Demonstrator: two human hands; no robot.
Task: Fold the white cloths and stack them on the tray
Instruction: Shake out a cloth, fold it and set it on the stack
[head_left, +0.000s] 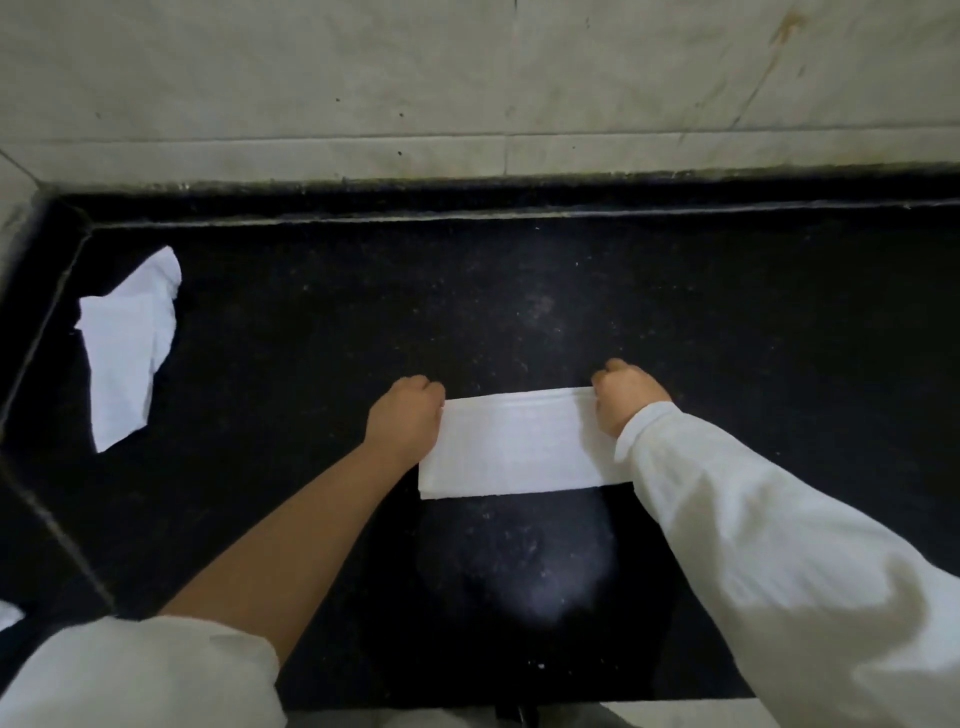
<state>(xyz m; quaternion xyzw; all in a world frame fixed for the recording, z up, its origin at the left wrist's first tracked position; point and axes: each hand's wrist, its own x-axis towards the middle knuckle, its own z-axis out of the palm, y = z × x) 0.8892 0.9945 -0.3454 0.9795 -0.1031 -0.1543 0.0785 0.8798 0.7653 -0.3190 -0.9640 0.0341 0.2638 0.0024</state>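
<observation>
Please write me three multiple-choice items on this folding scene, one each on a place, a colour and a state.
1. Where does the crumpled cloth lie?
A. far left of the counter
B. on the folded cloth
C. in the right hand

2. What colour is the counter?
A. white
B. black
C. green

3. How does the folded cloth lie?
A. bunched in a ball
B. hanging off the edge
C. flat, a hand gripping each far corner

Answers: 1 A, it sits apart near the left corner. 2 B, the stone is dark throughout. 3 C, the left hand and right hand curl at its corners.
</observation>
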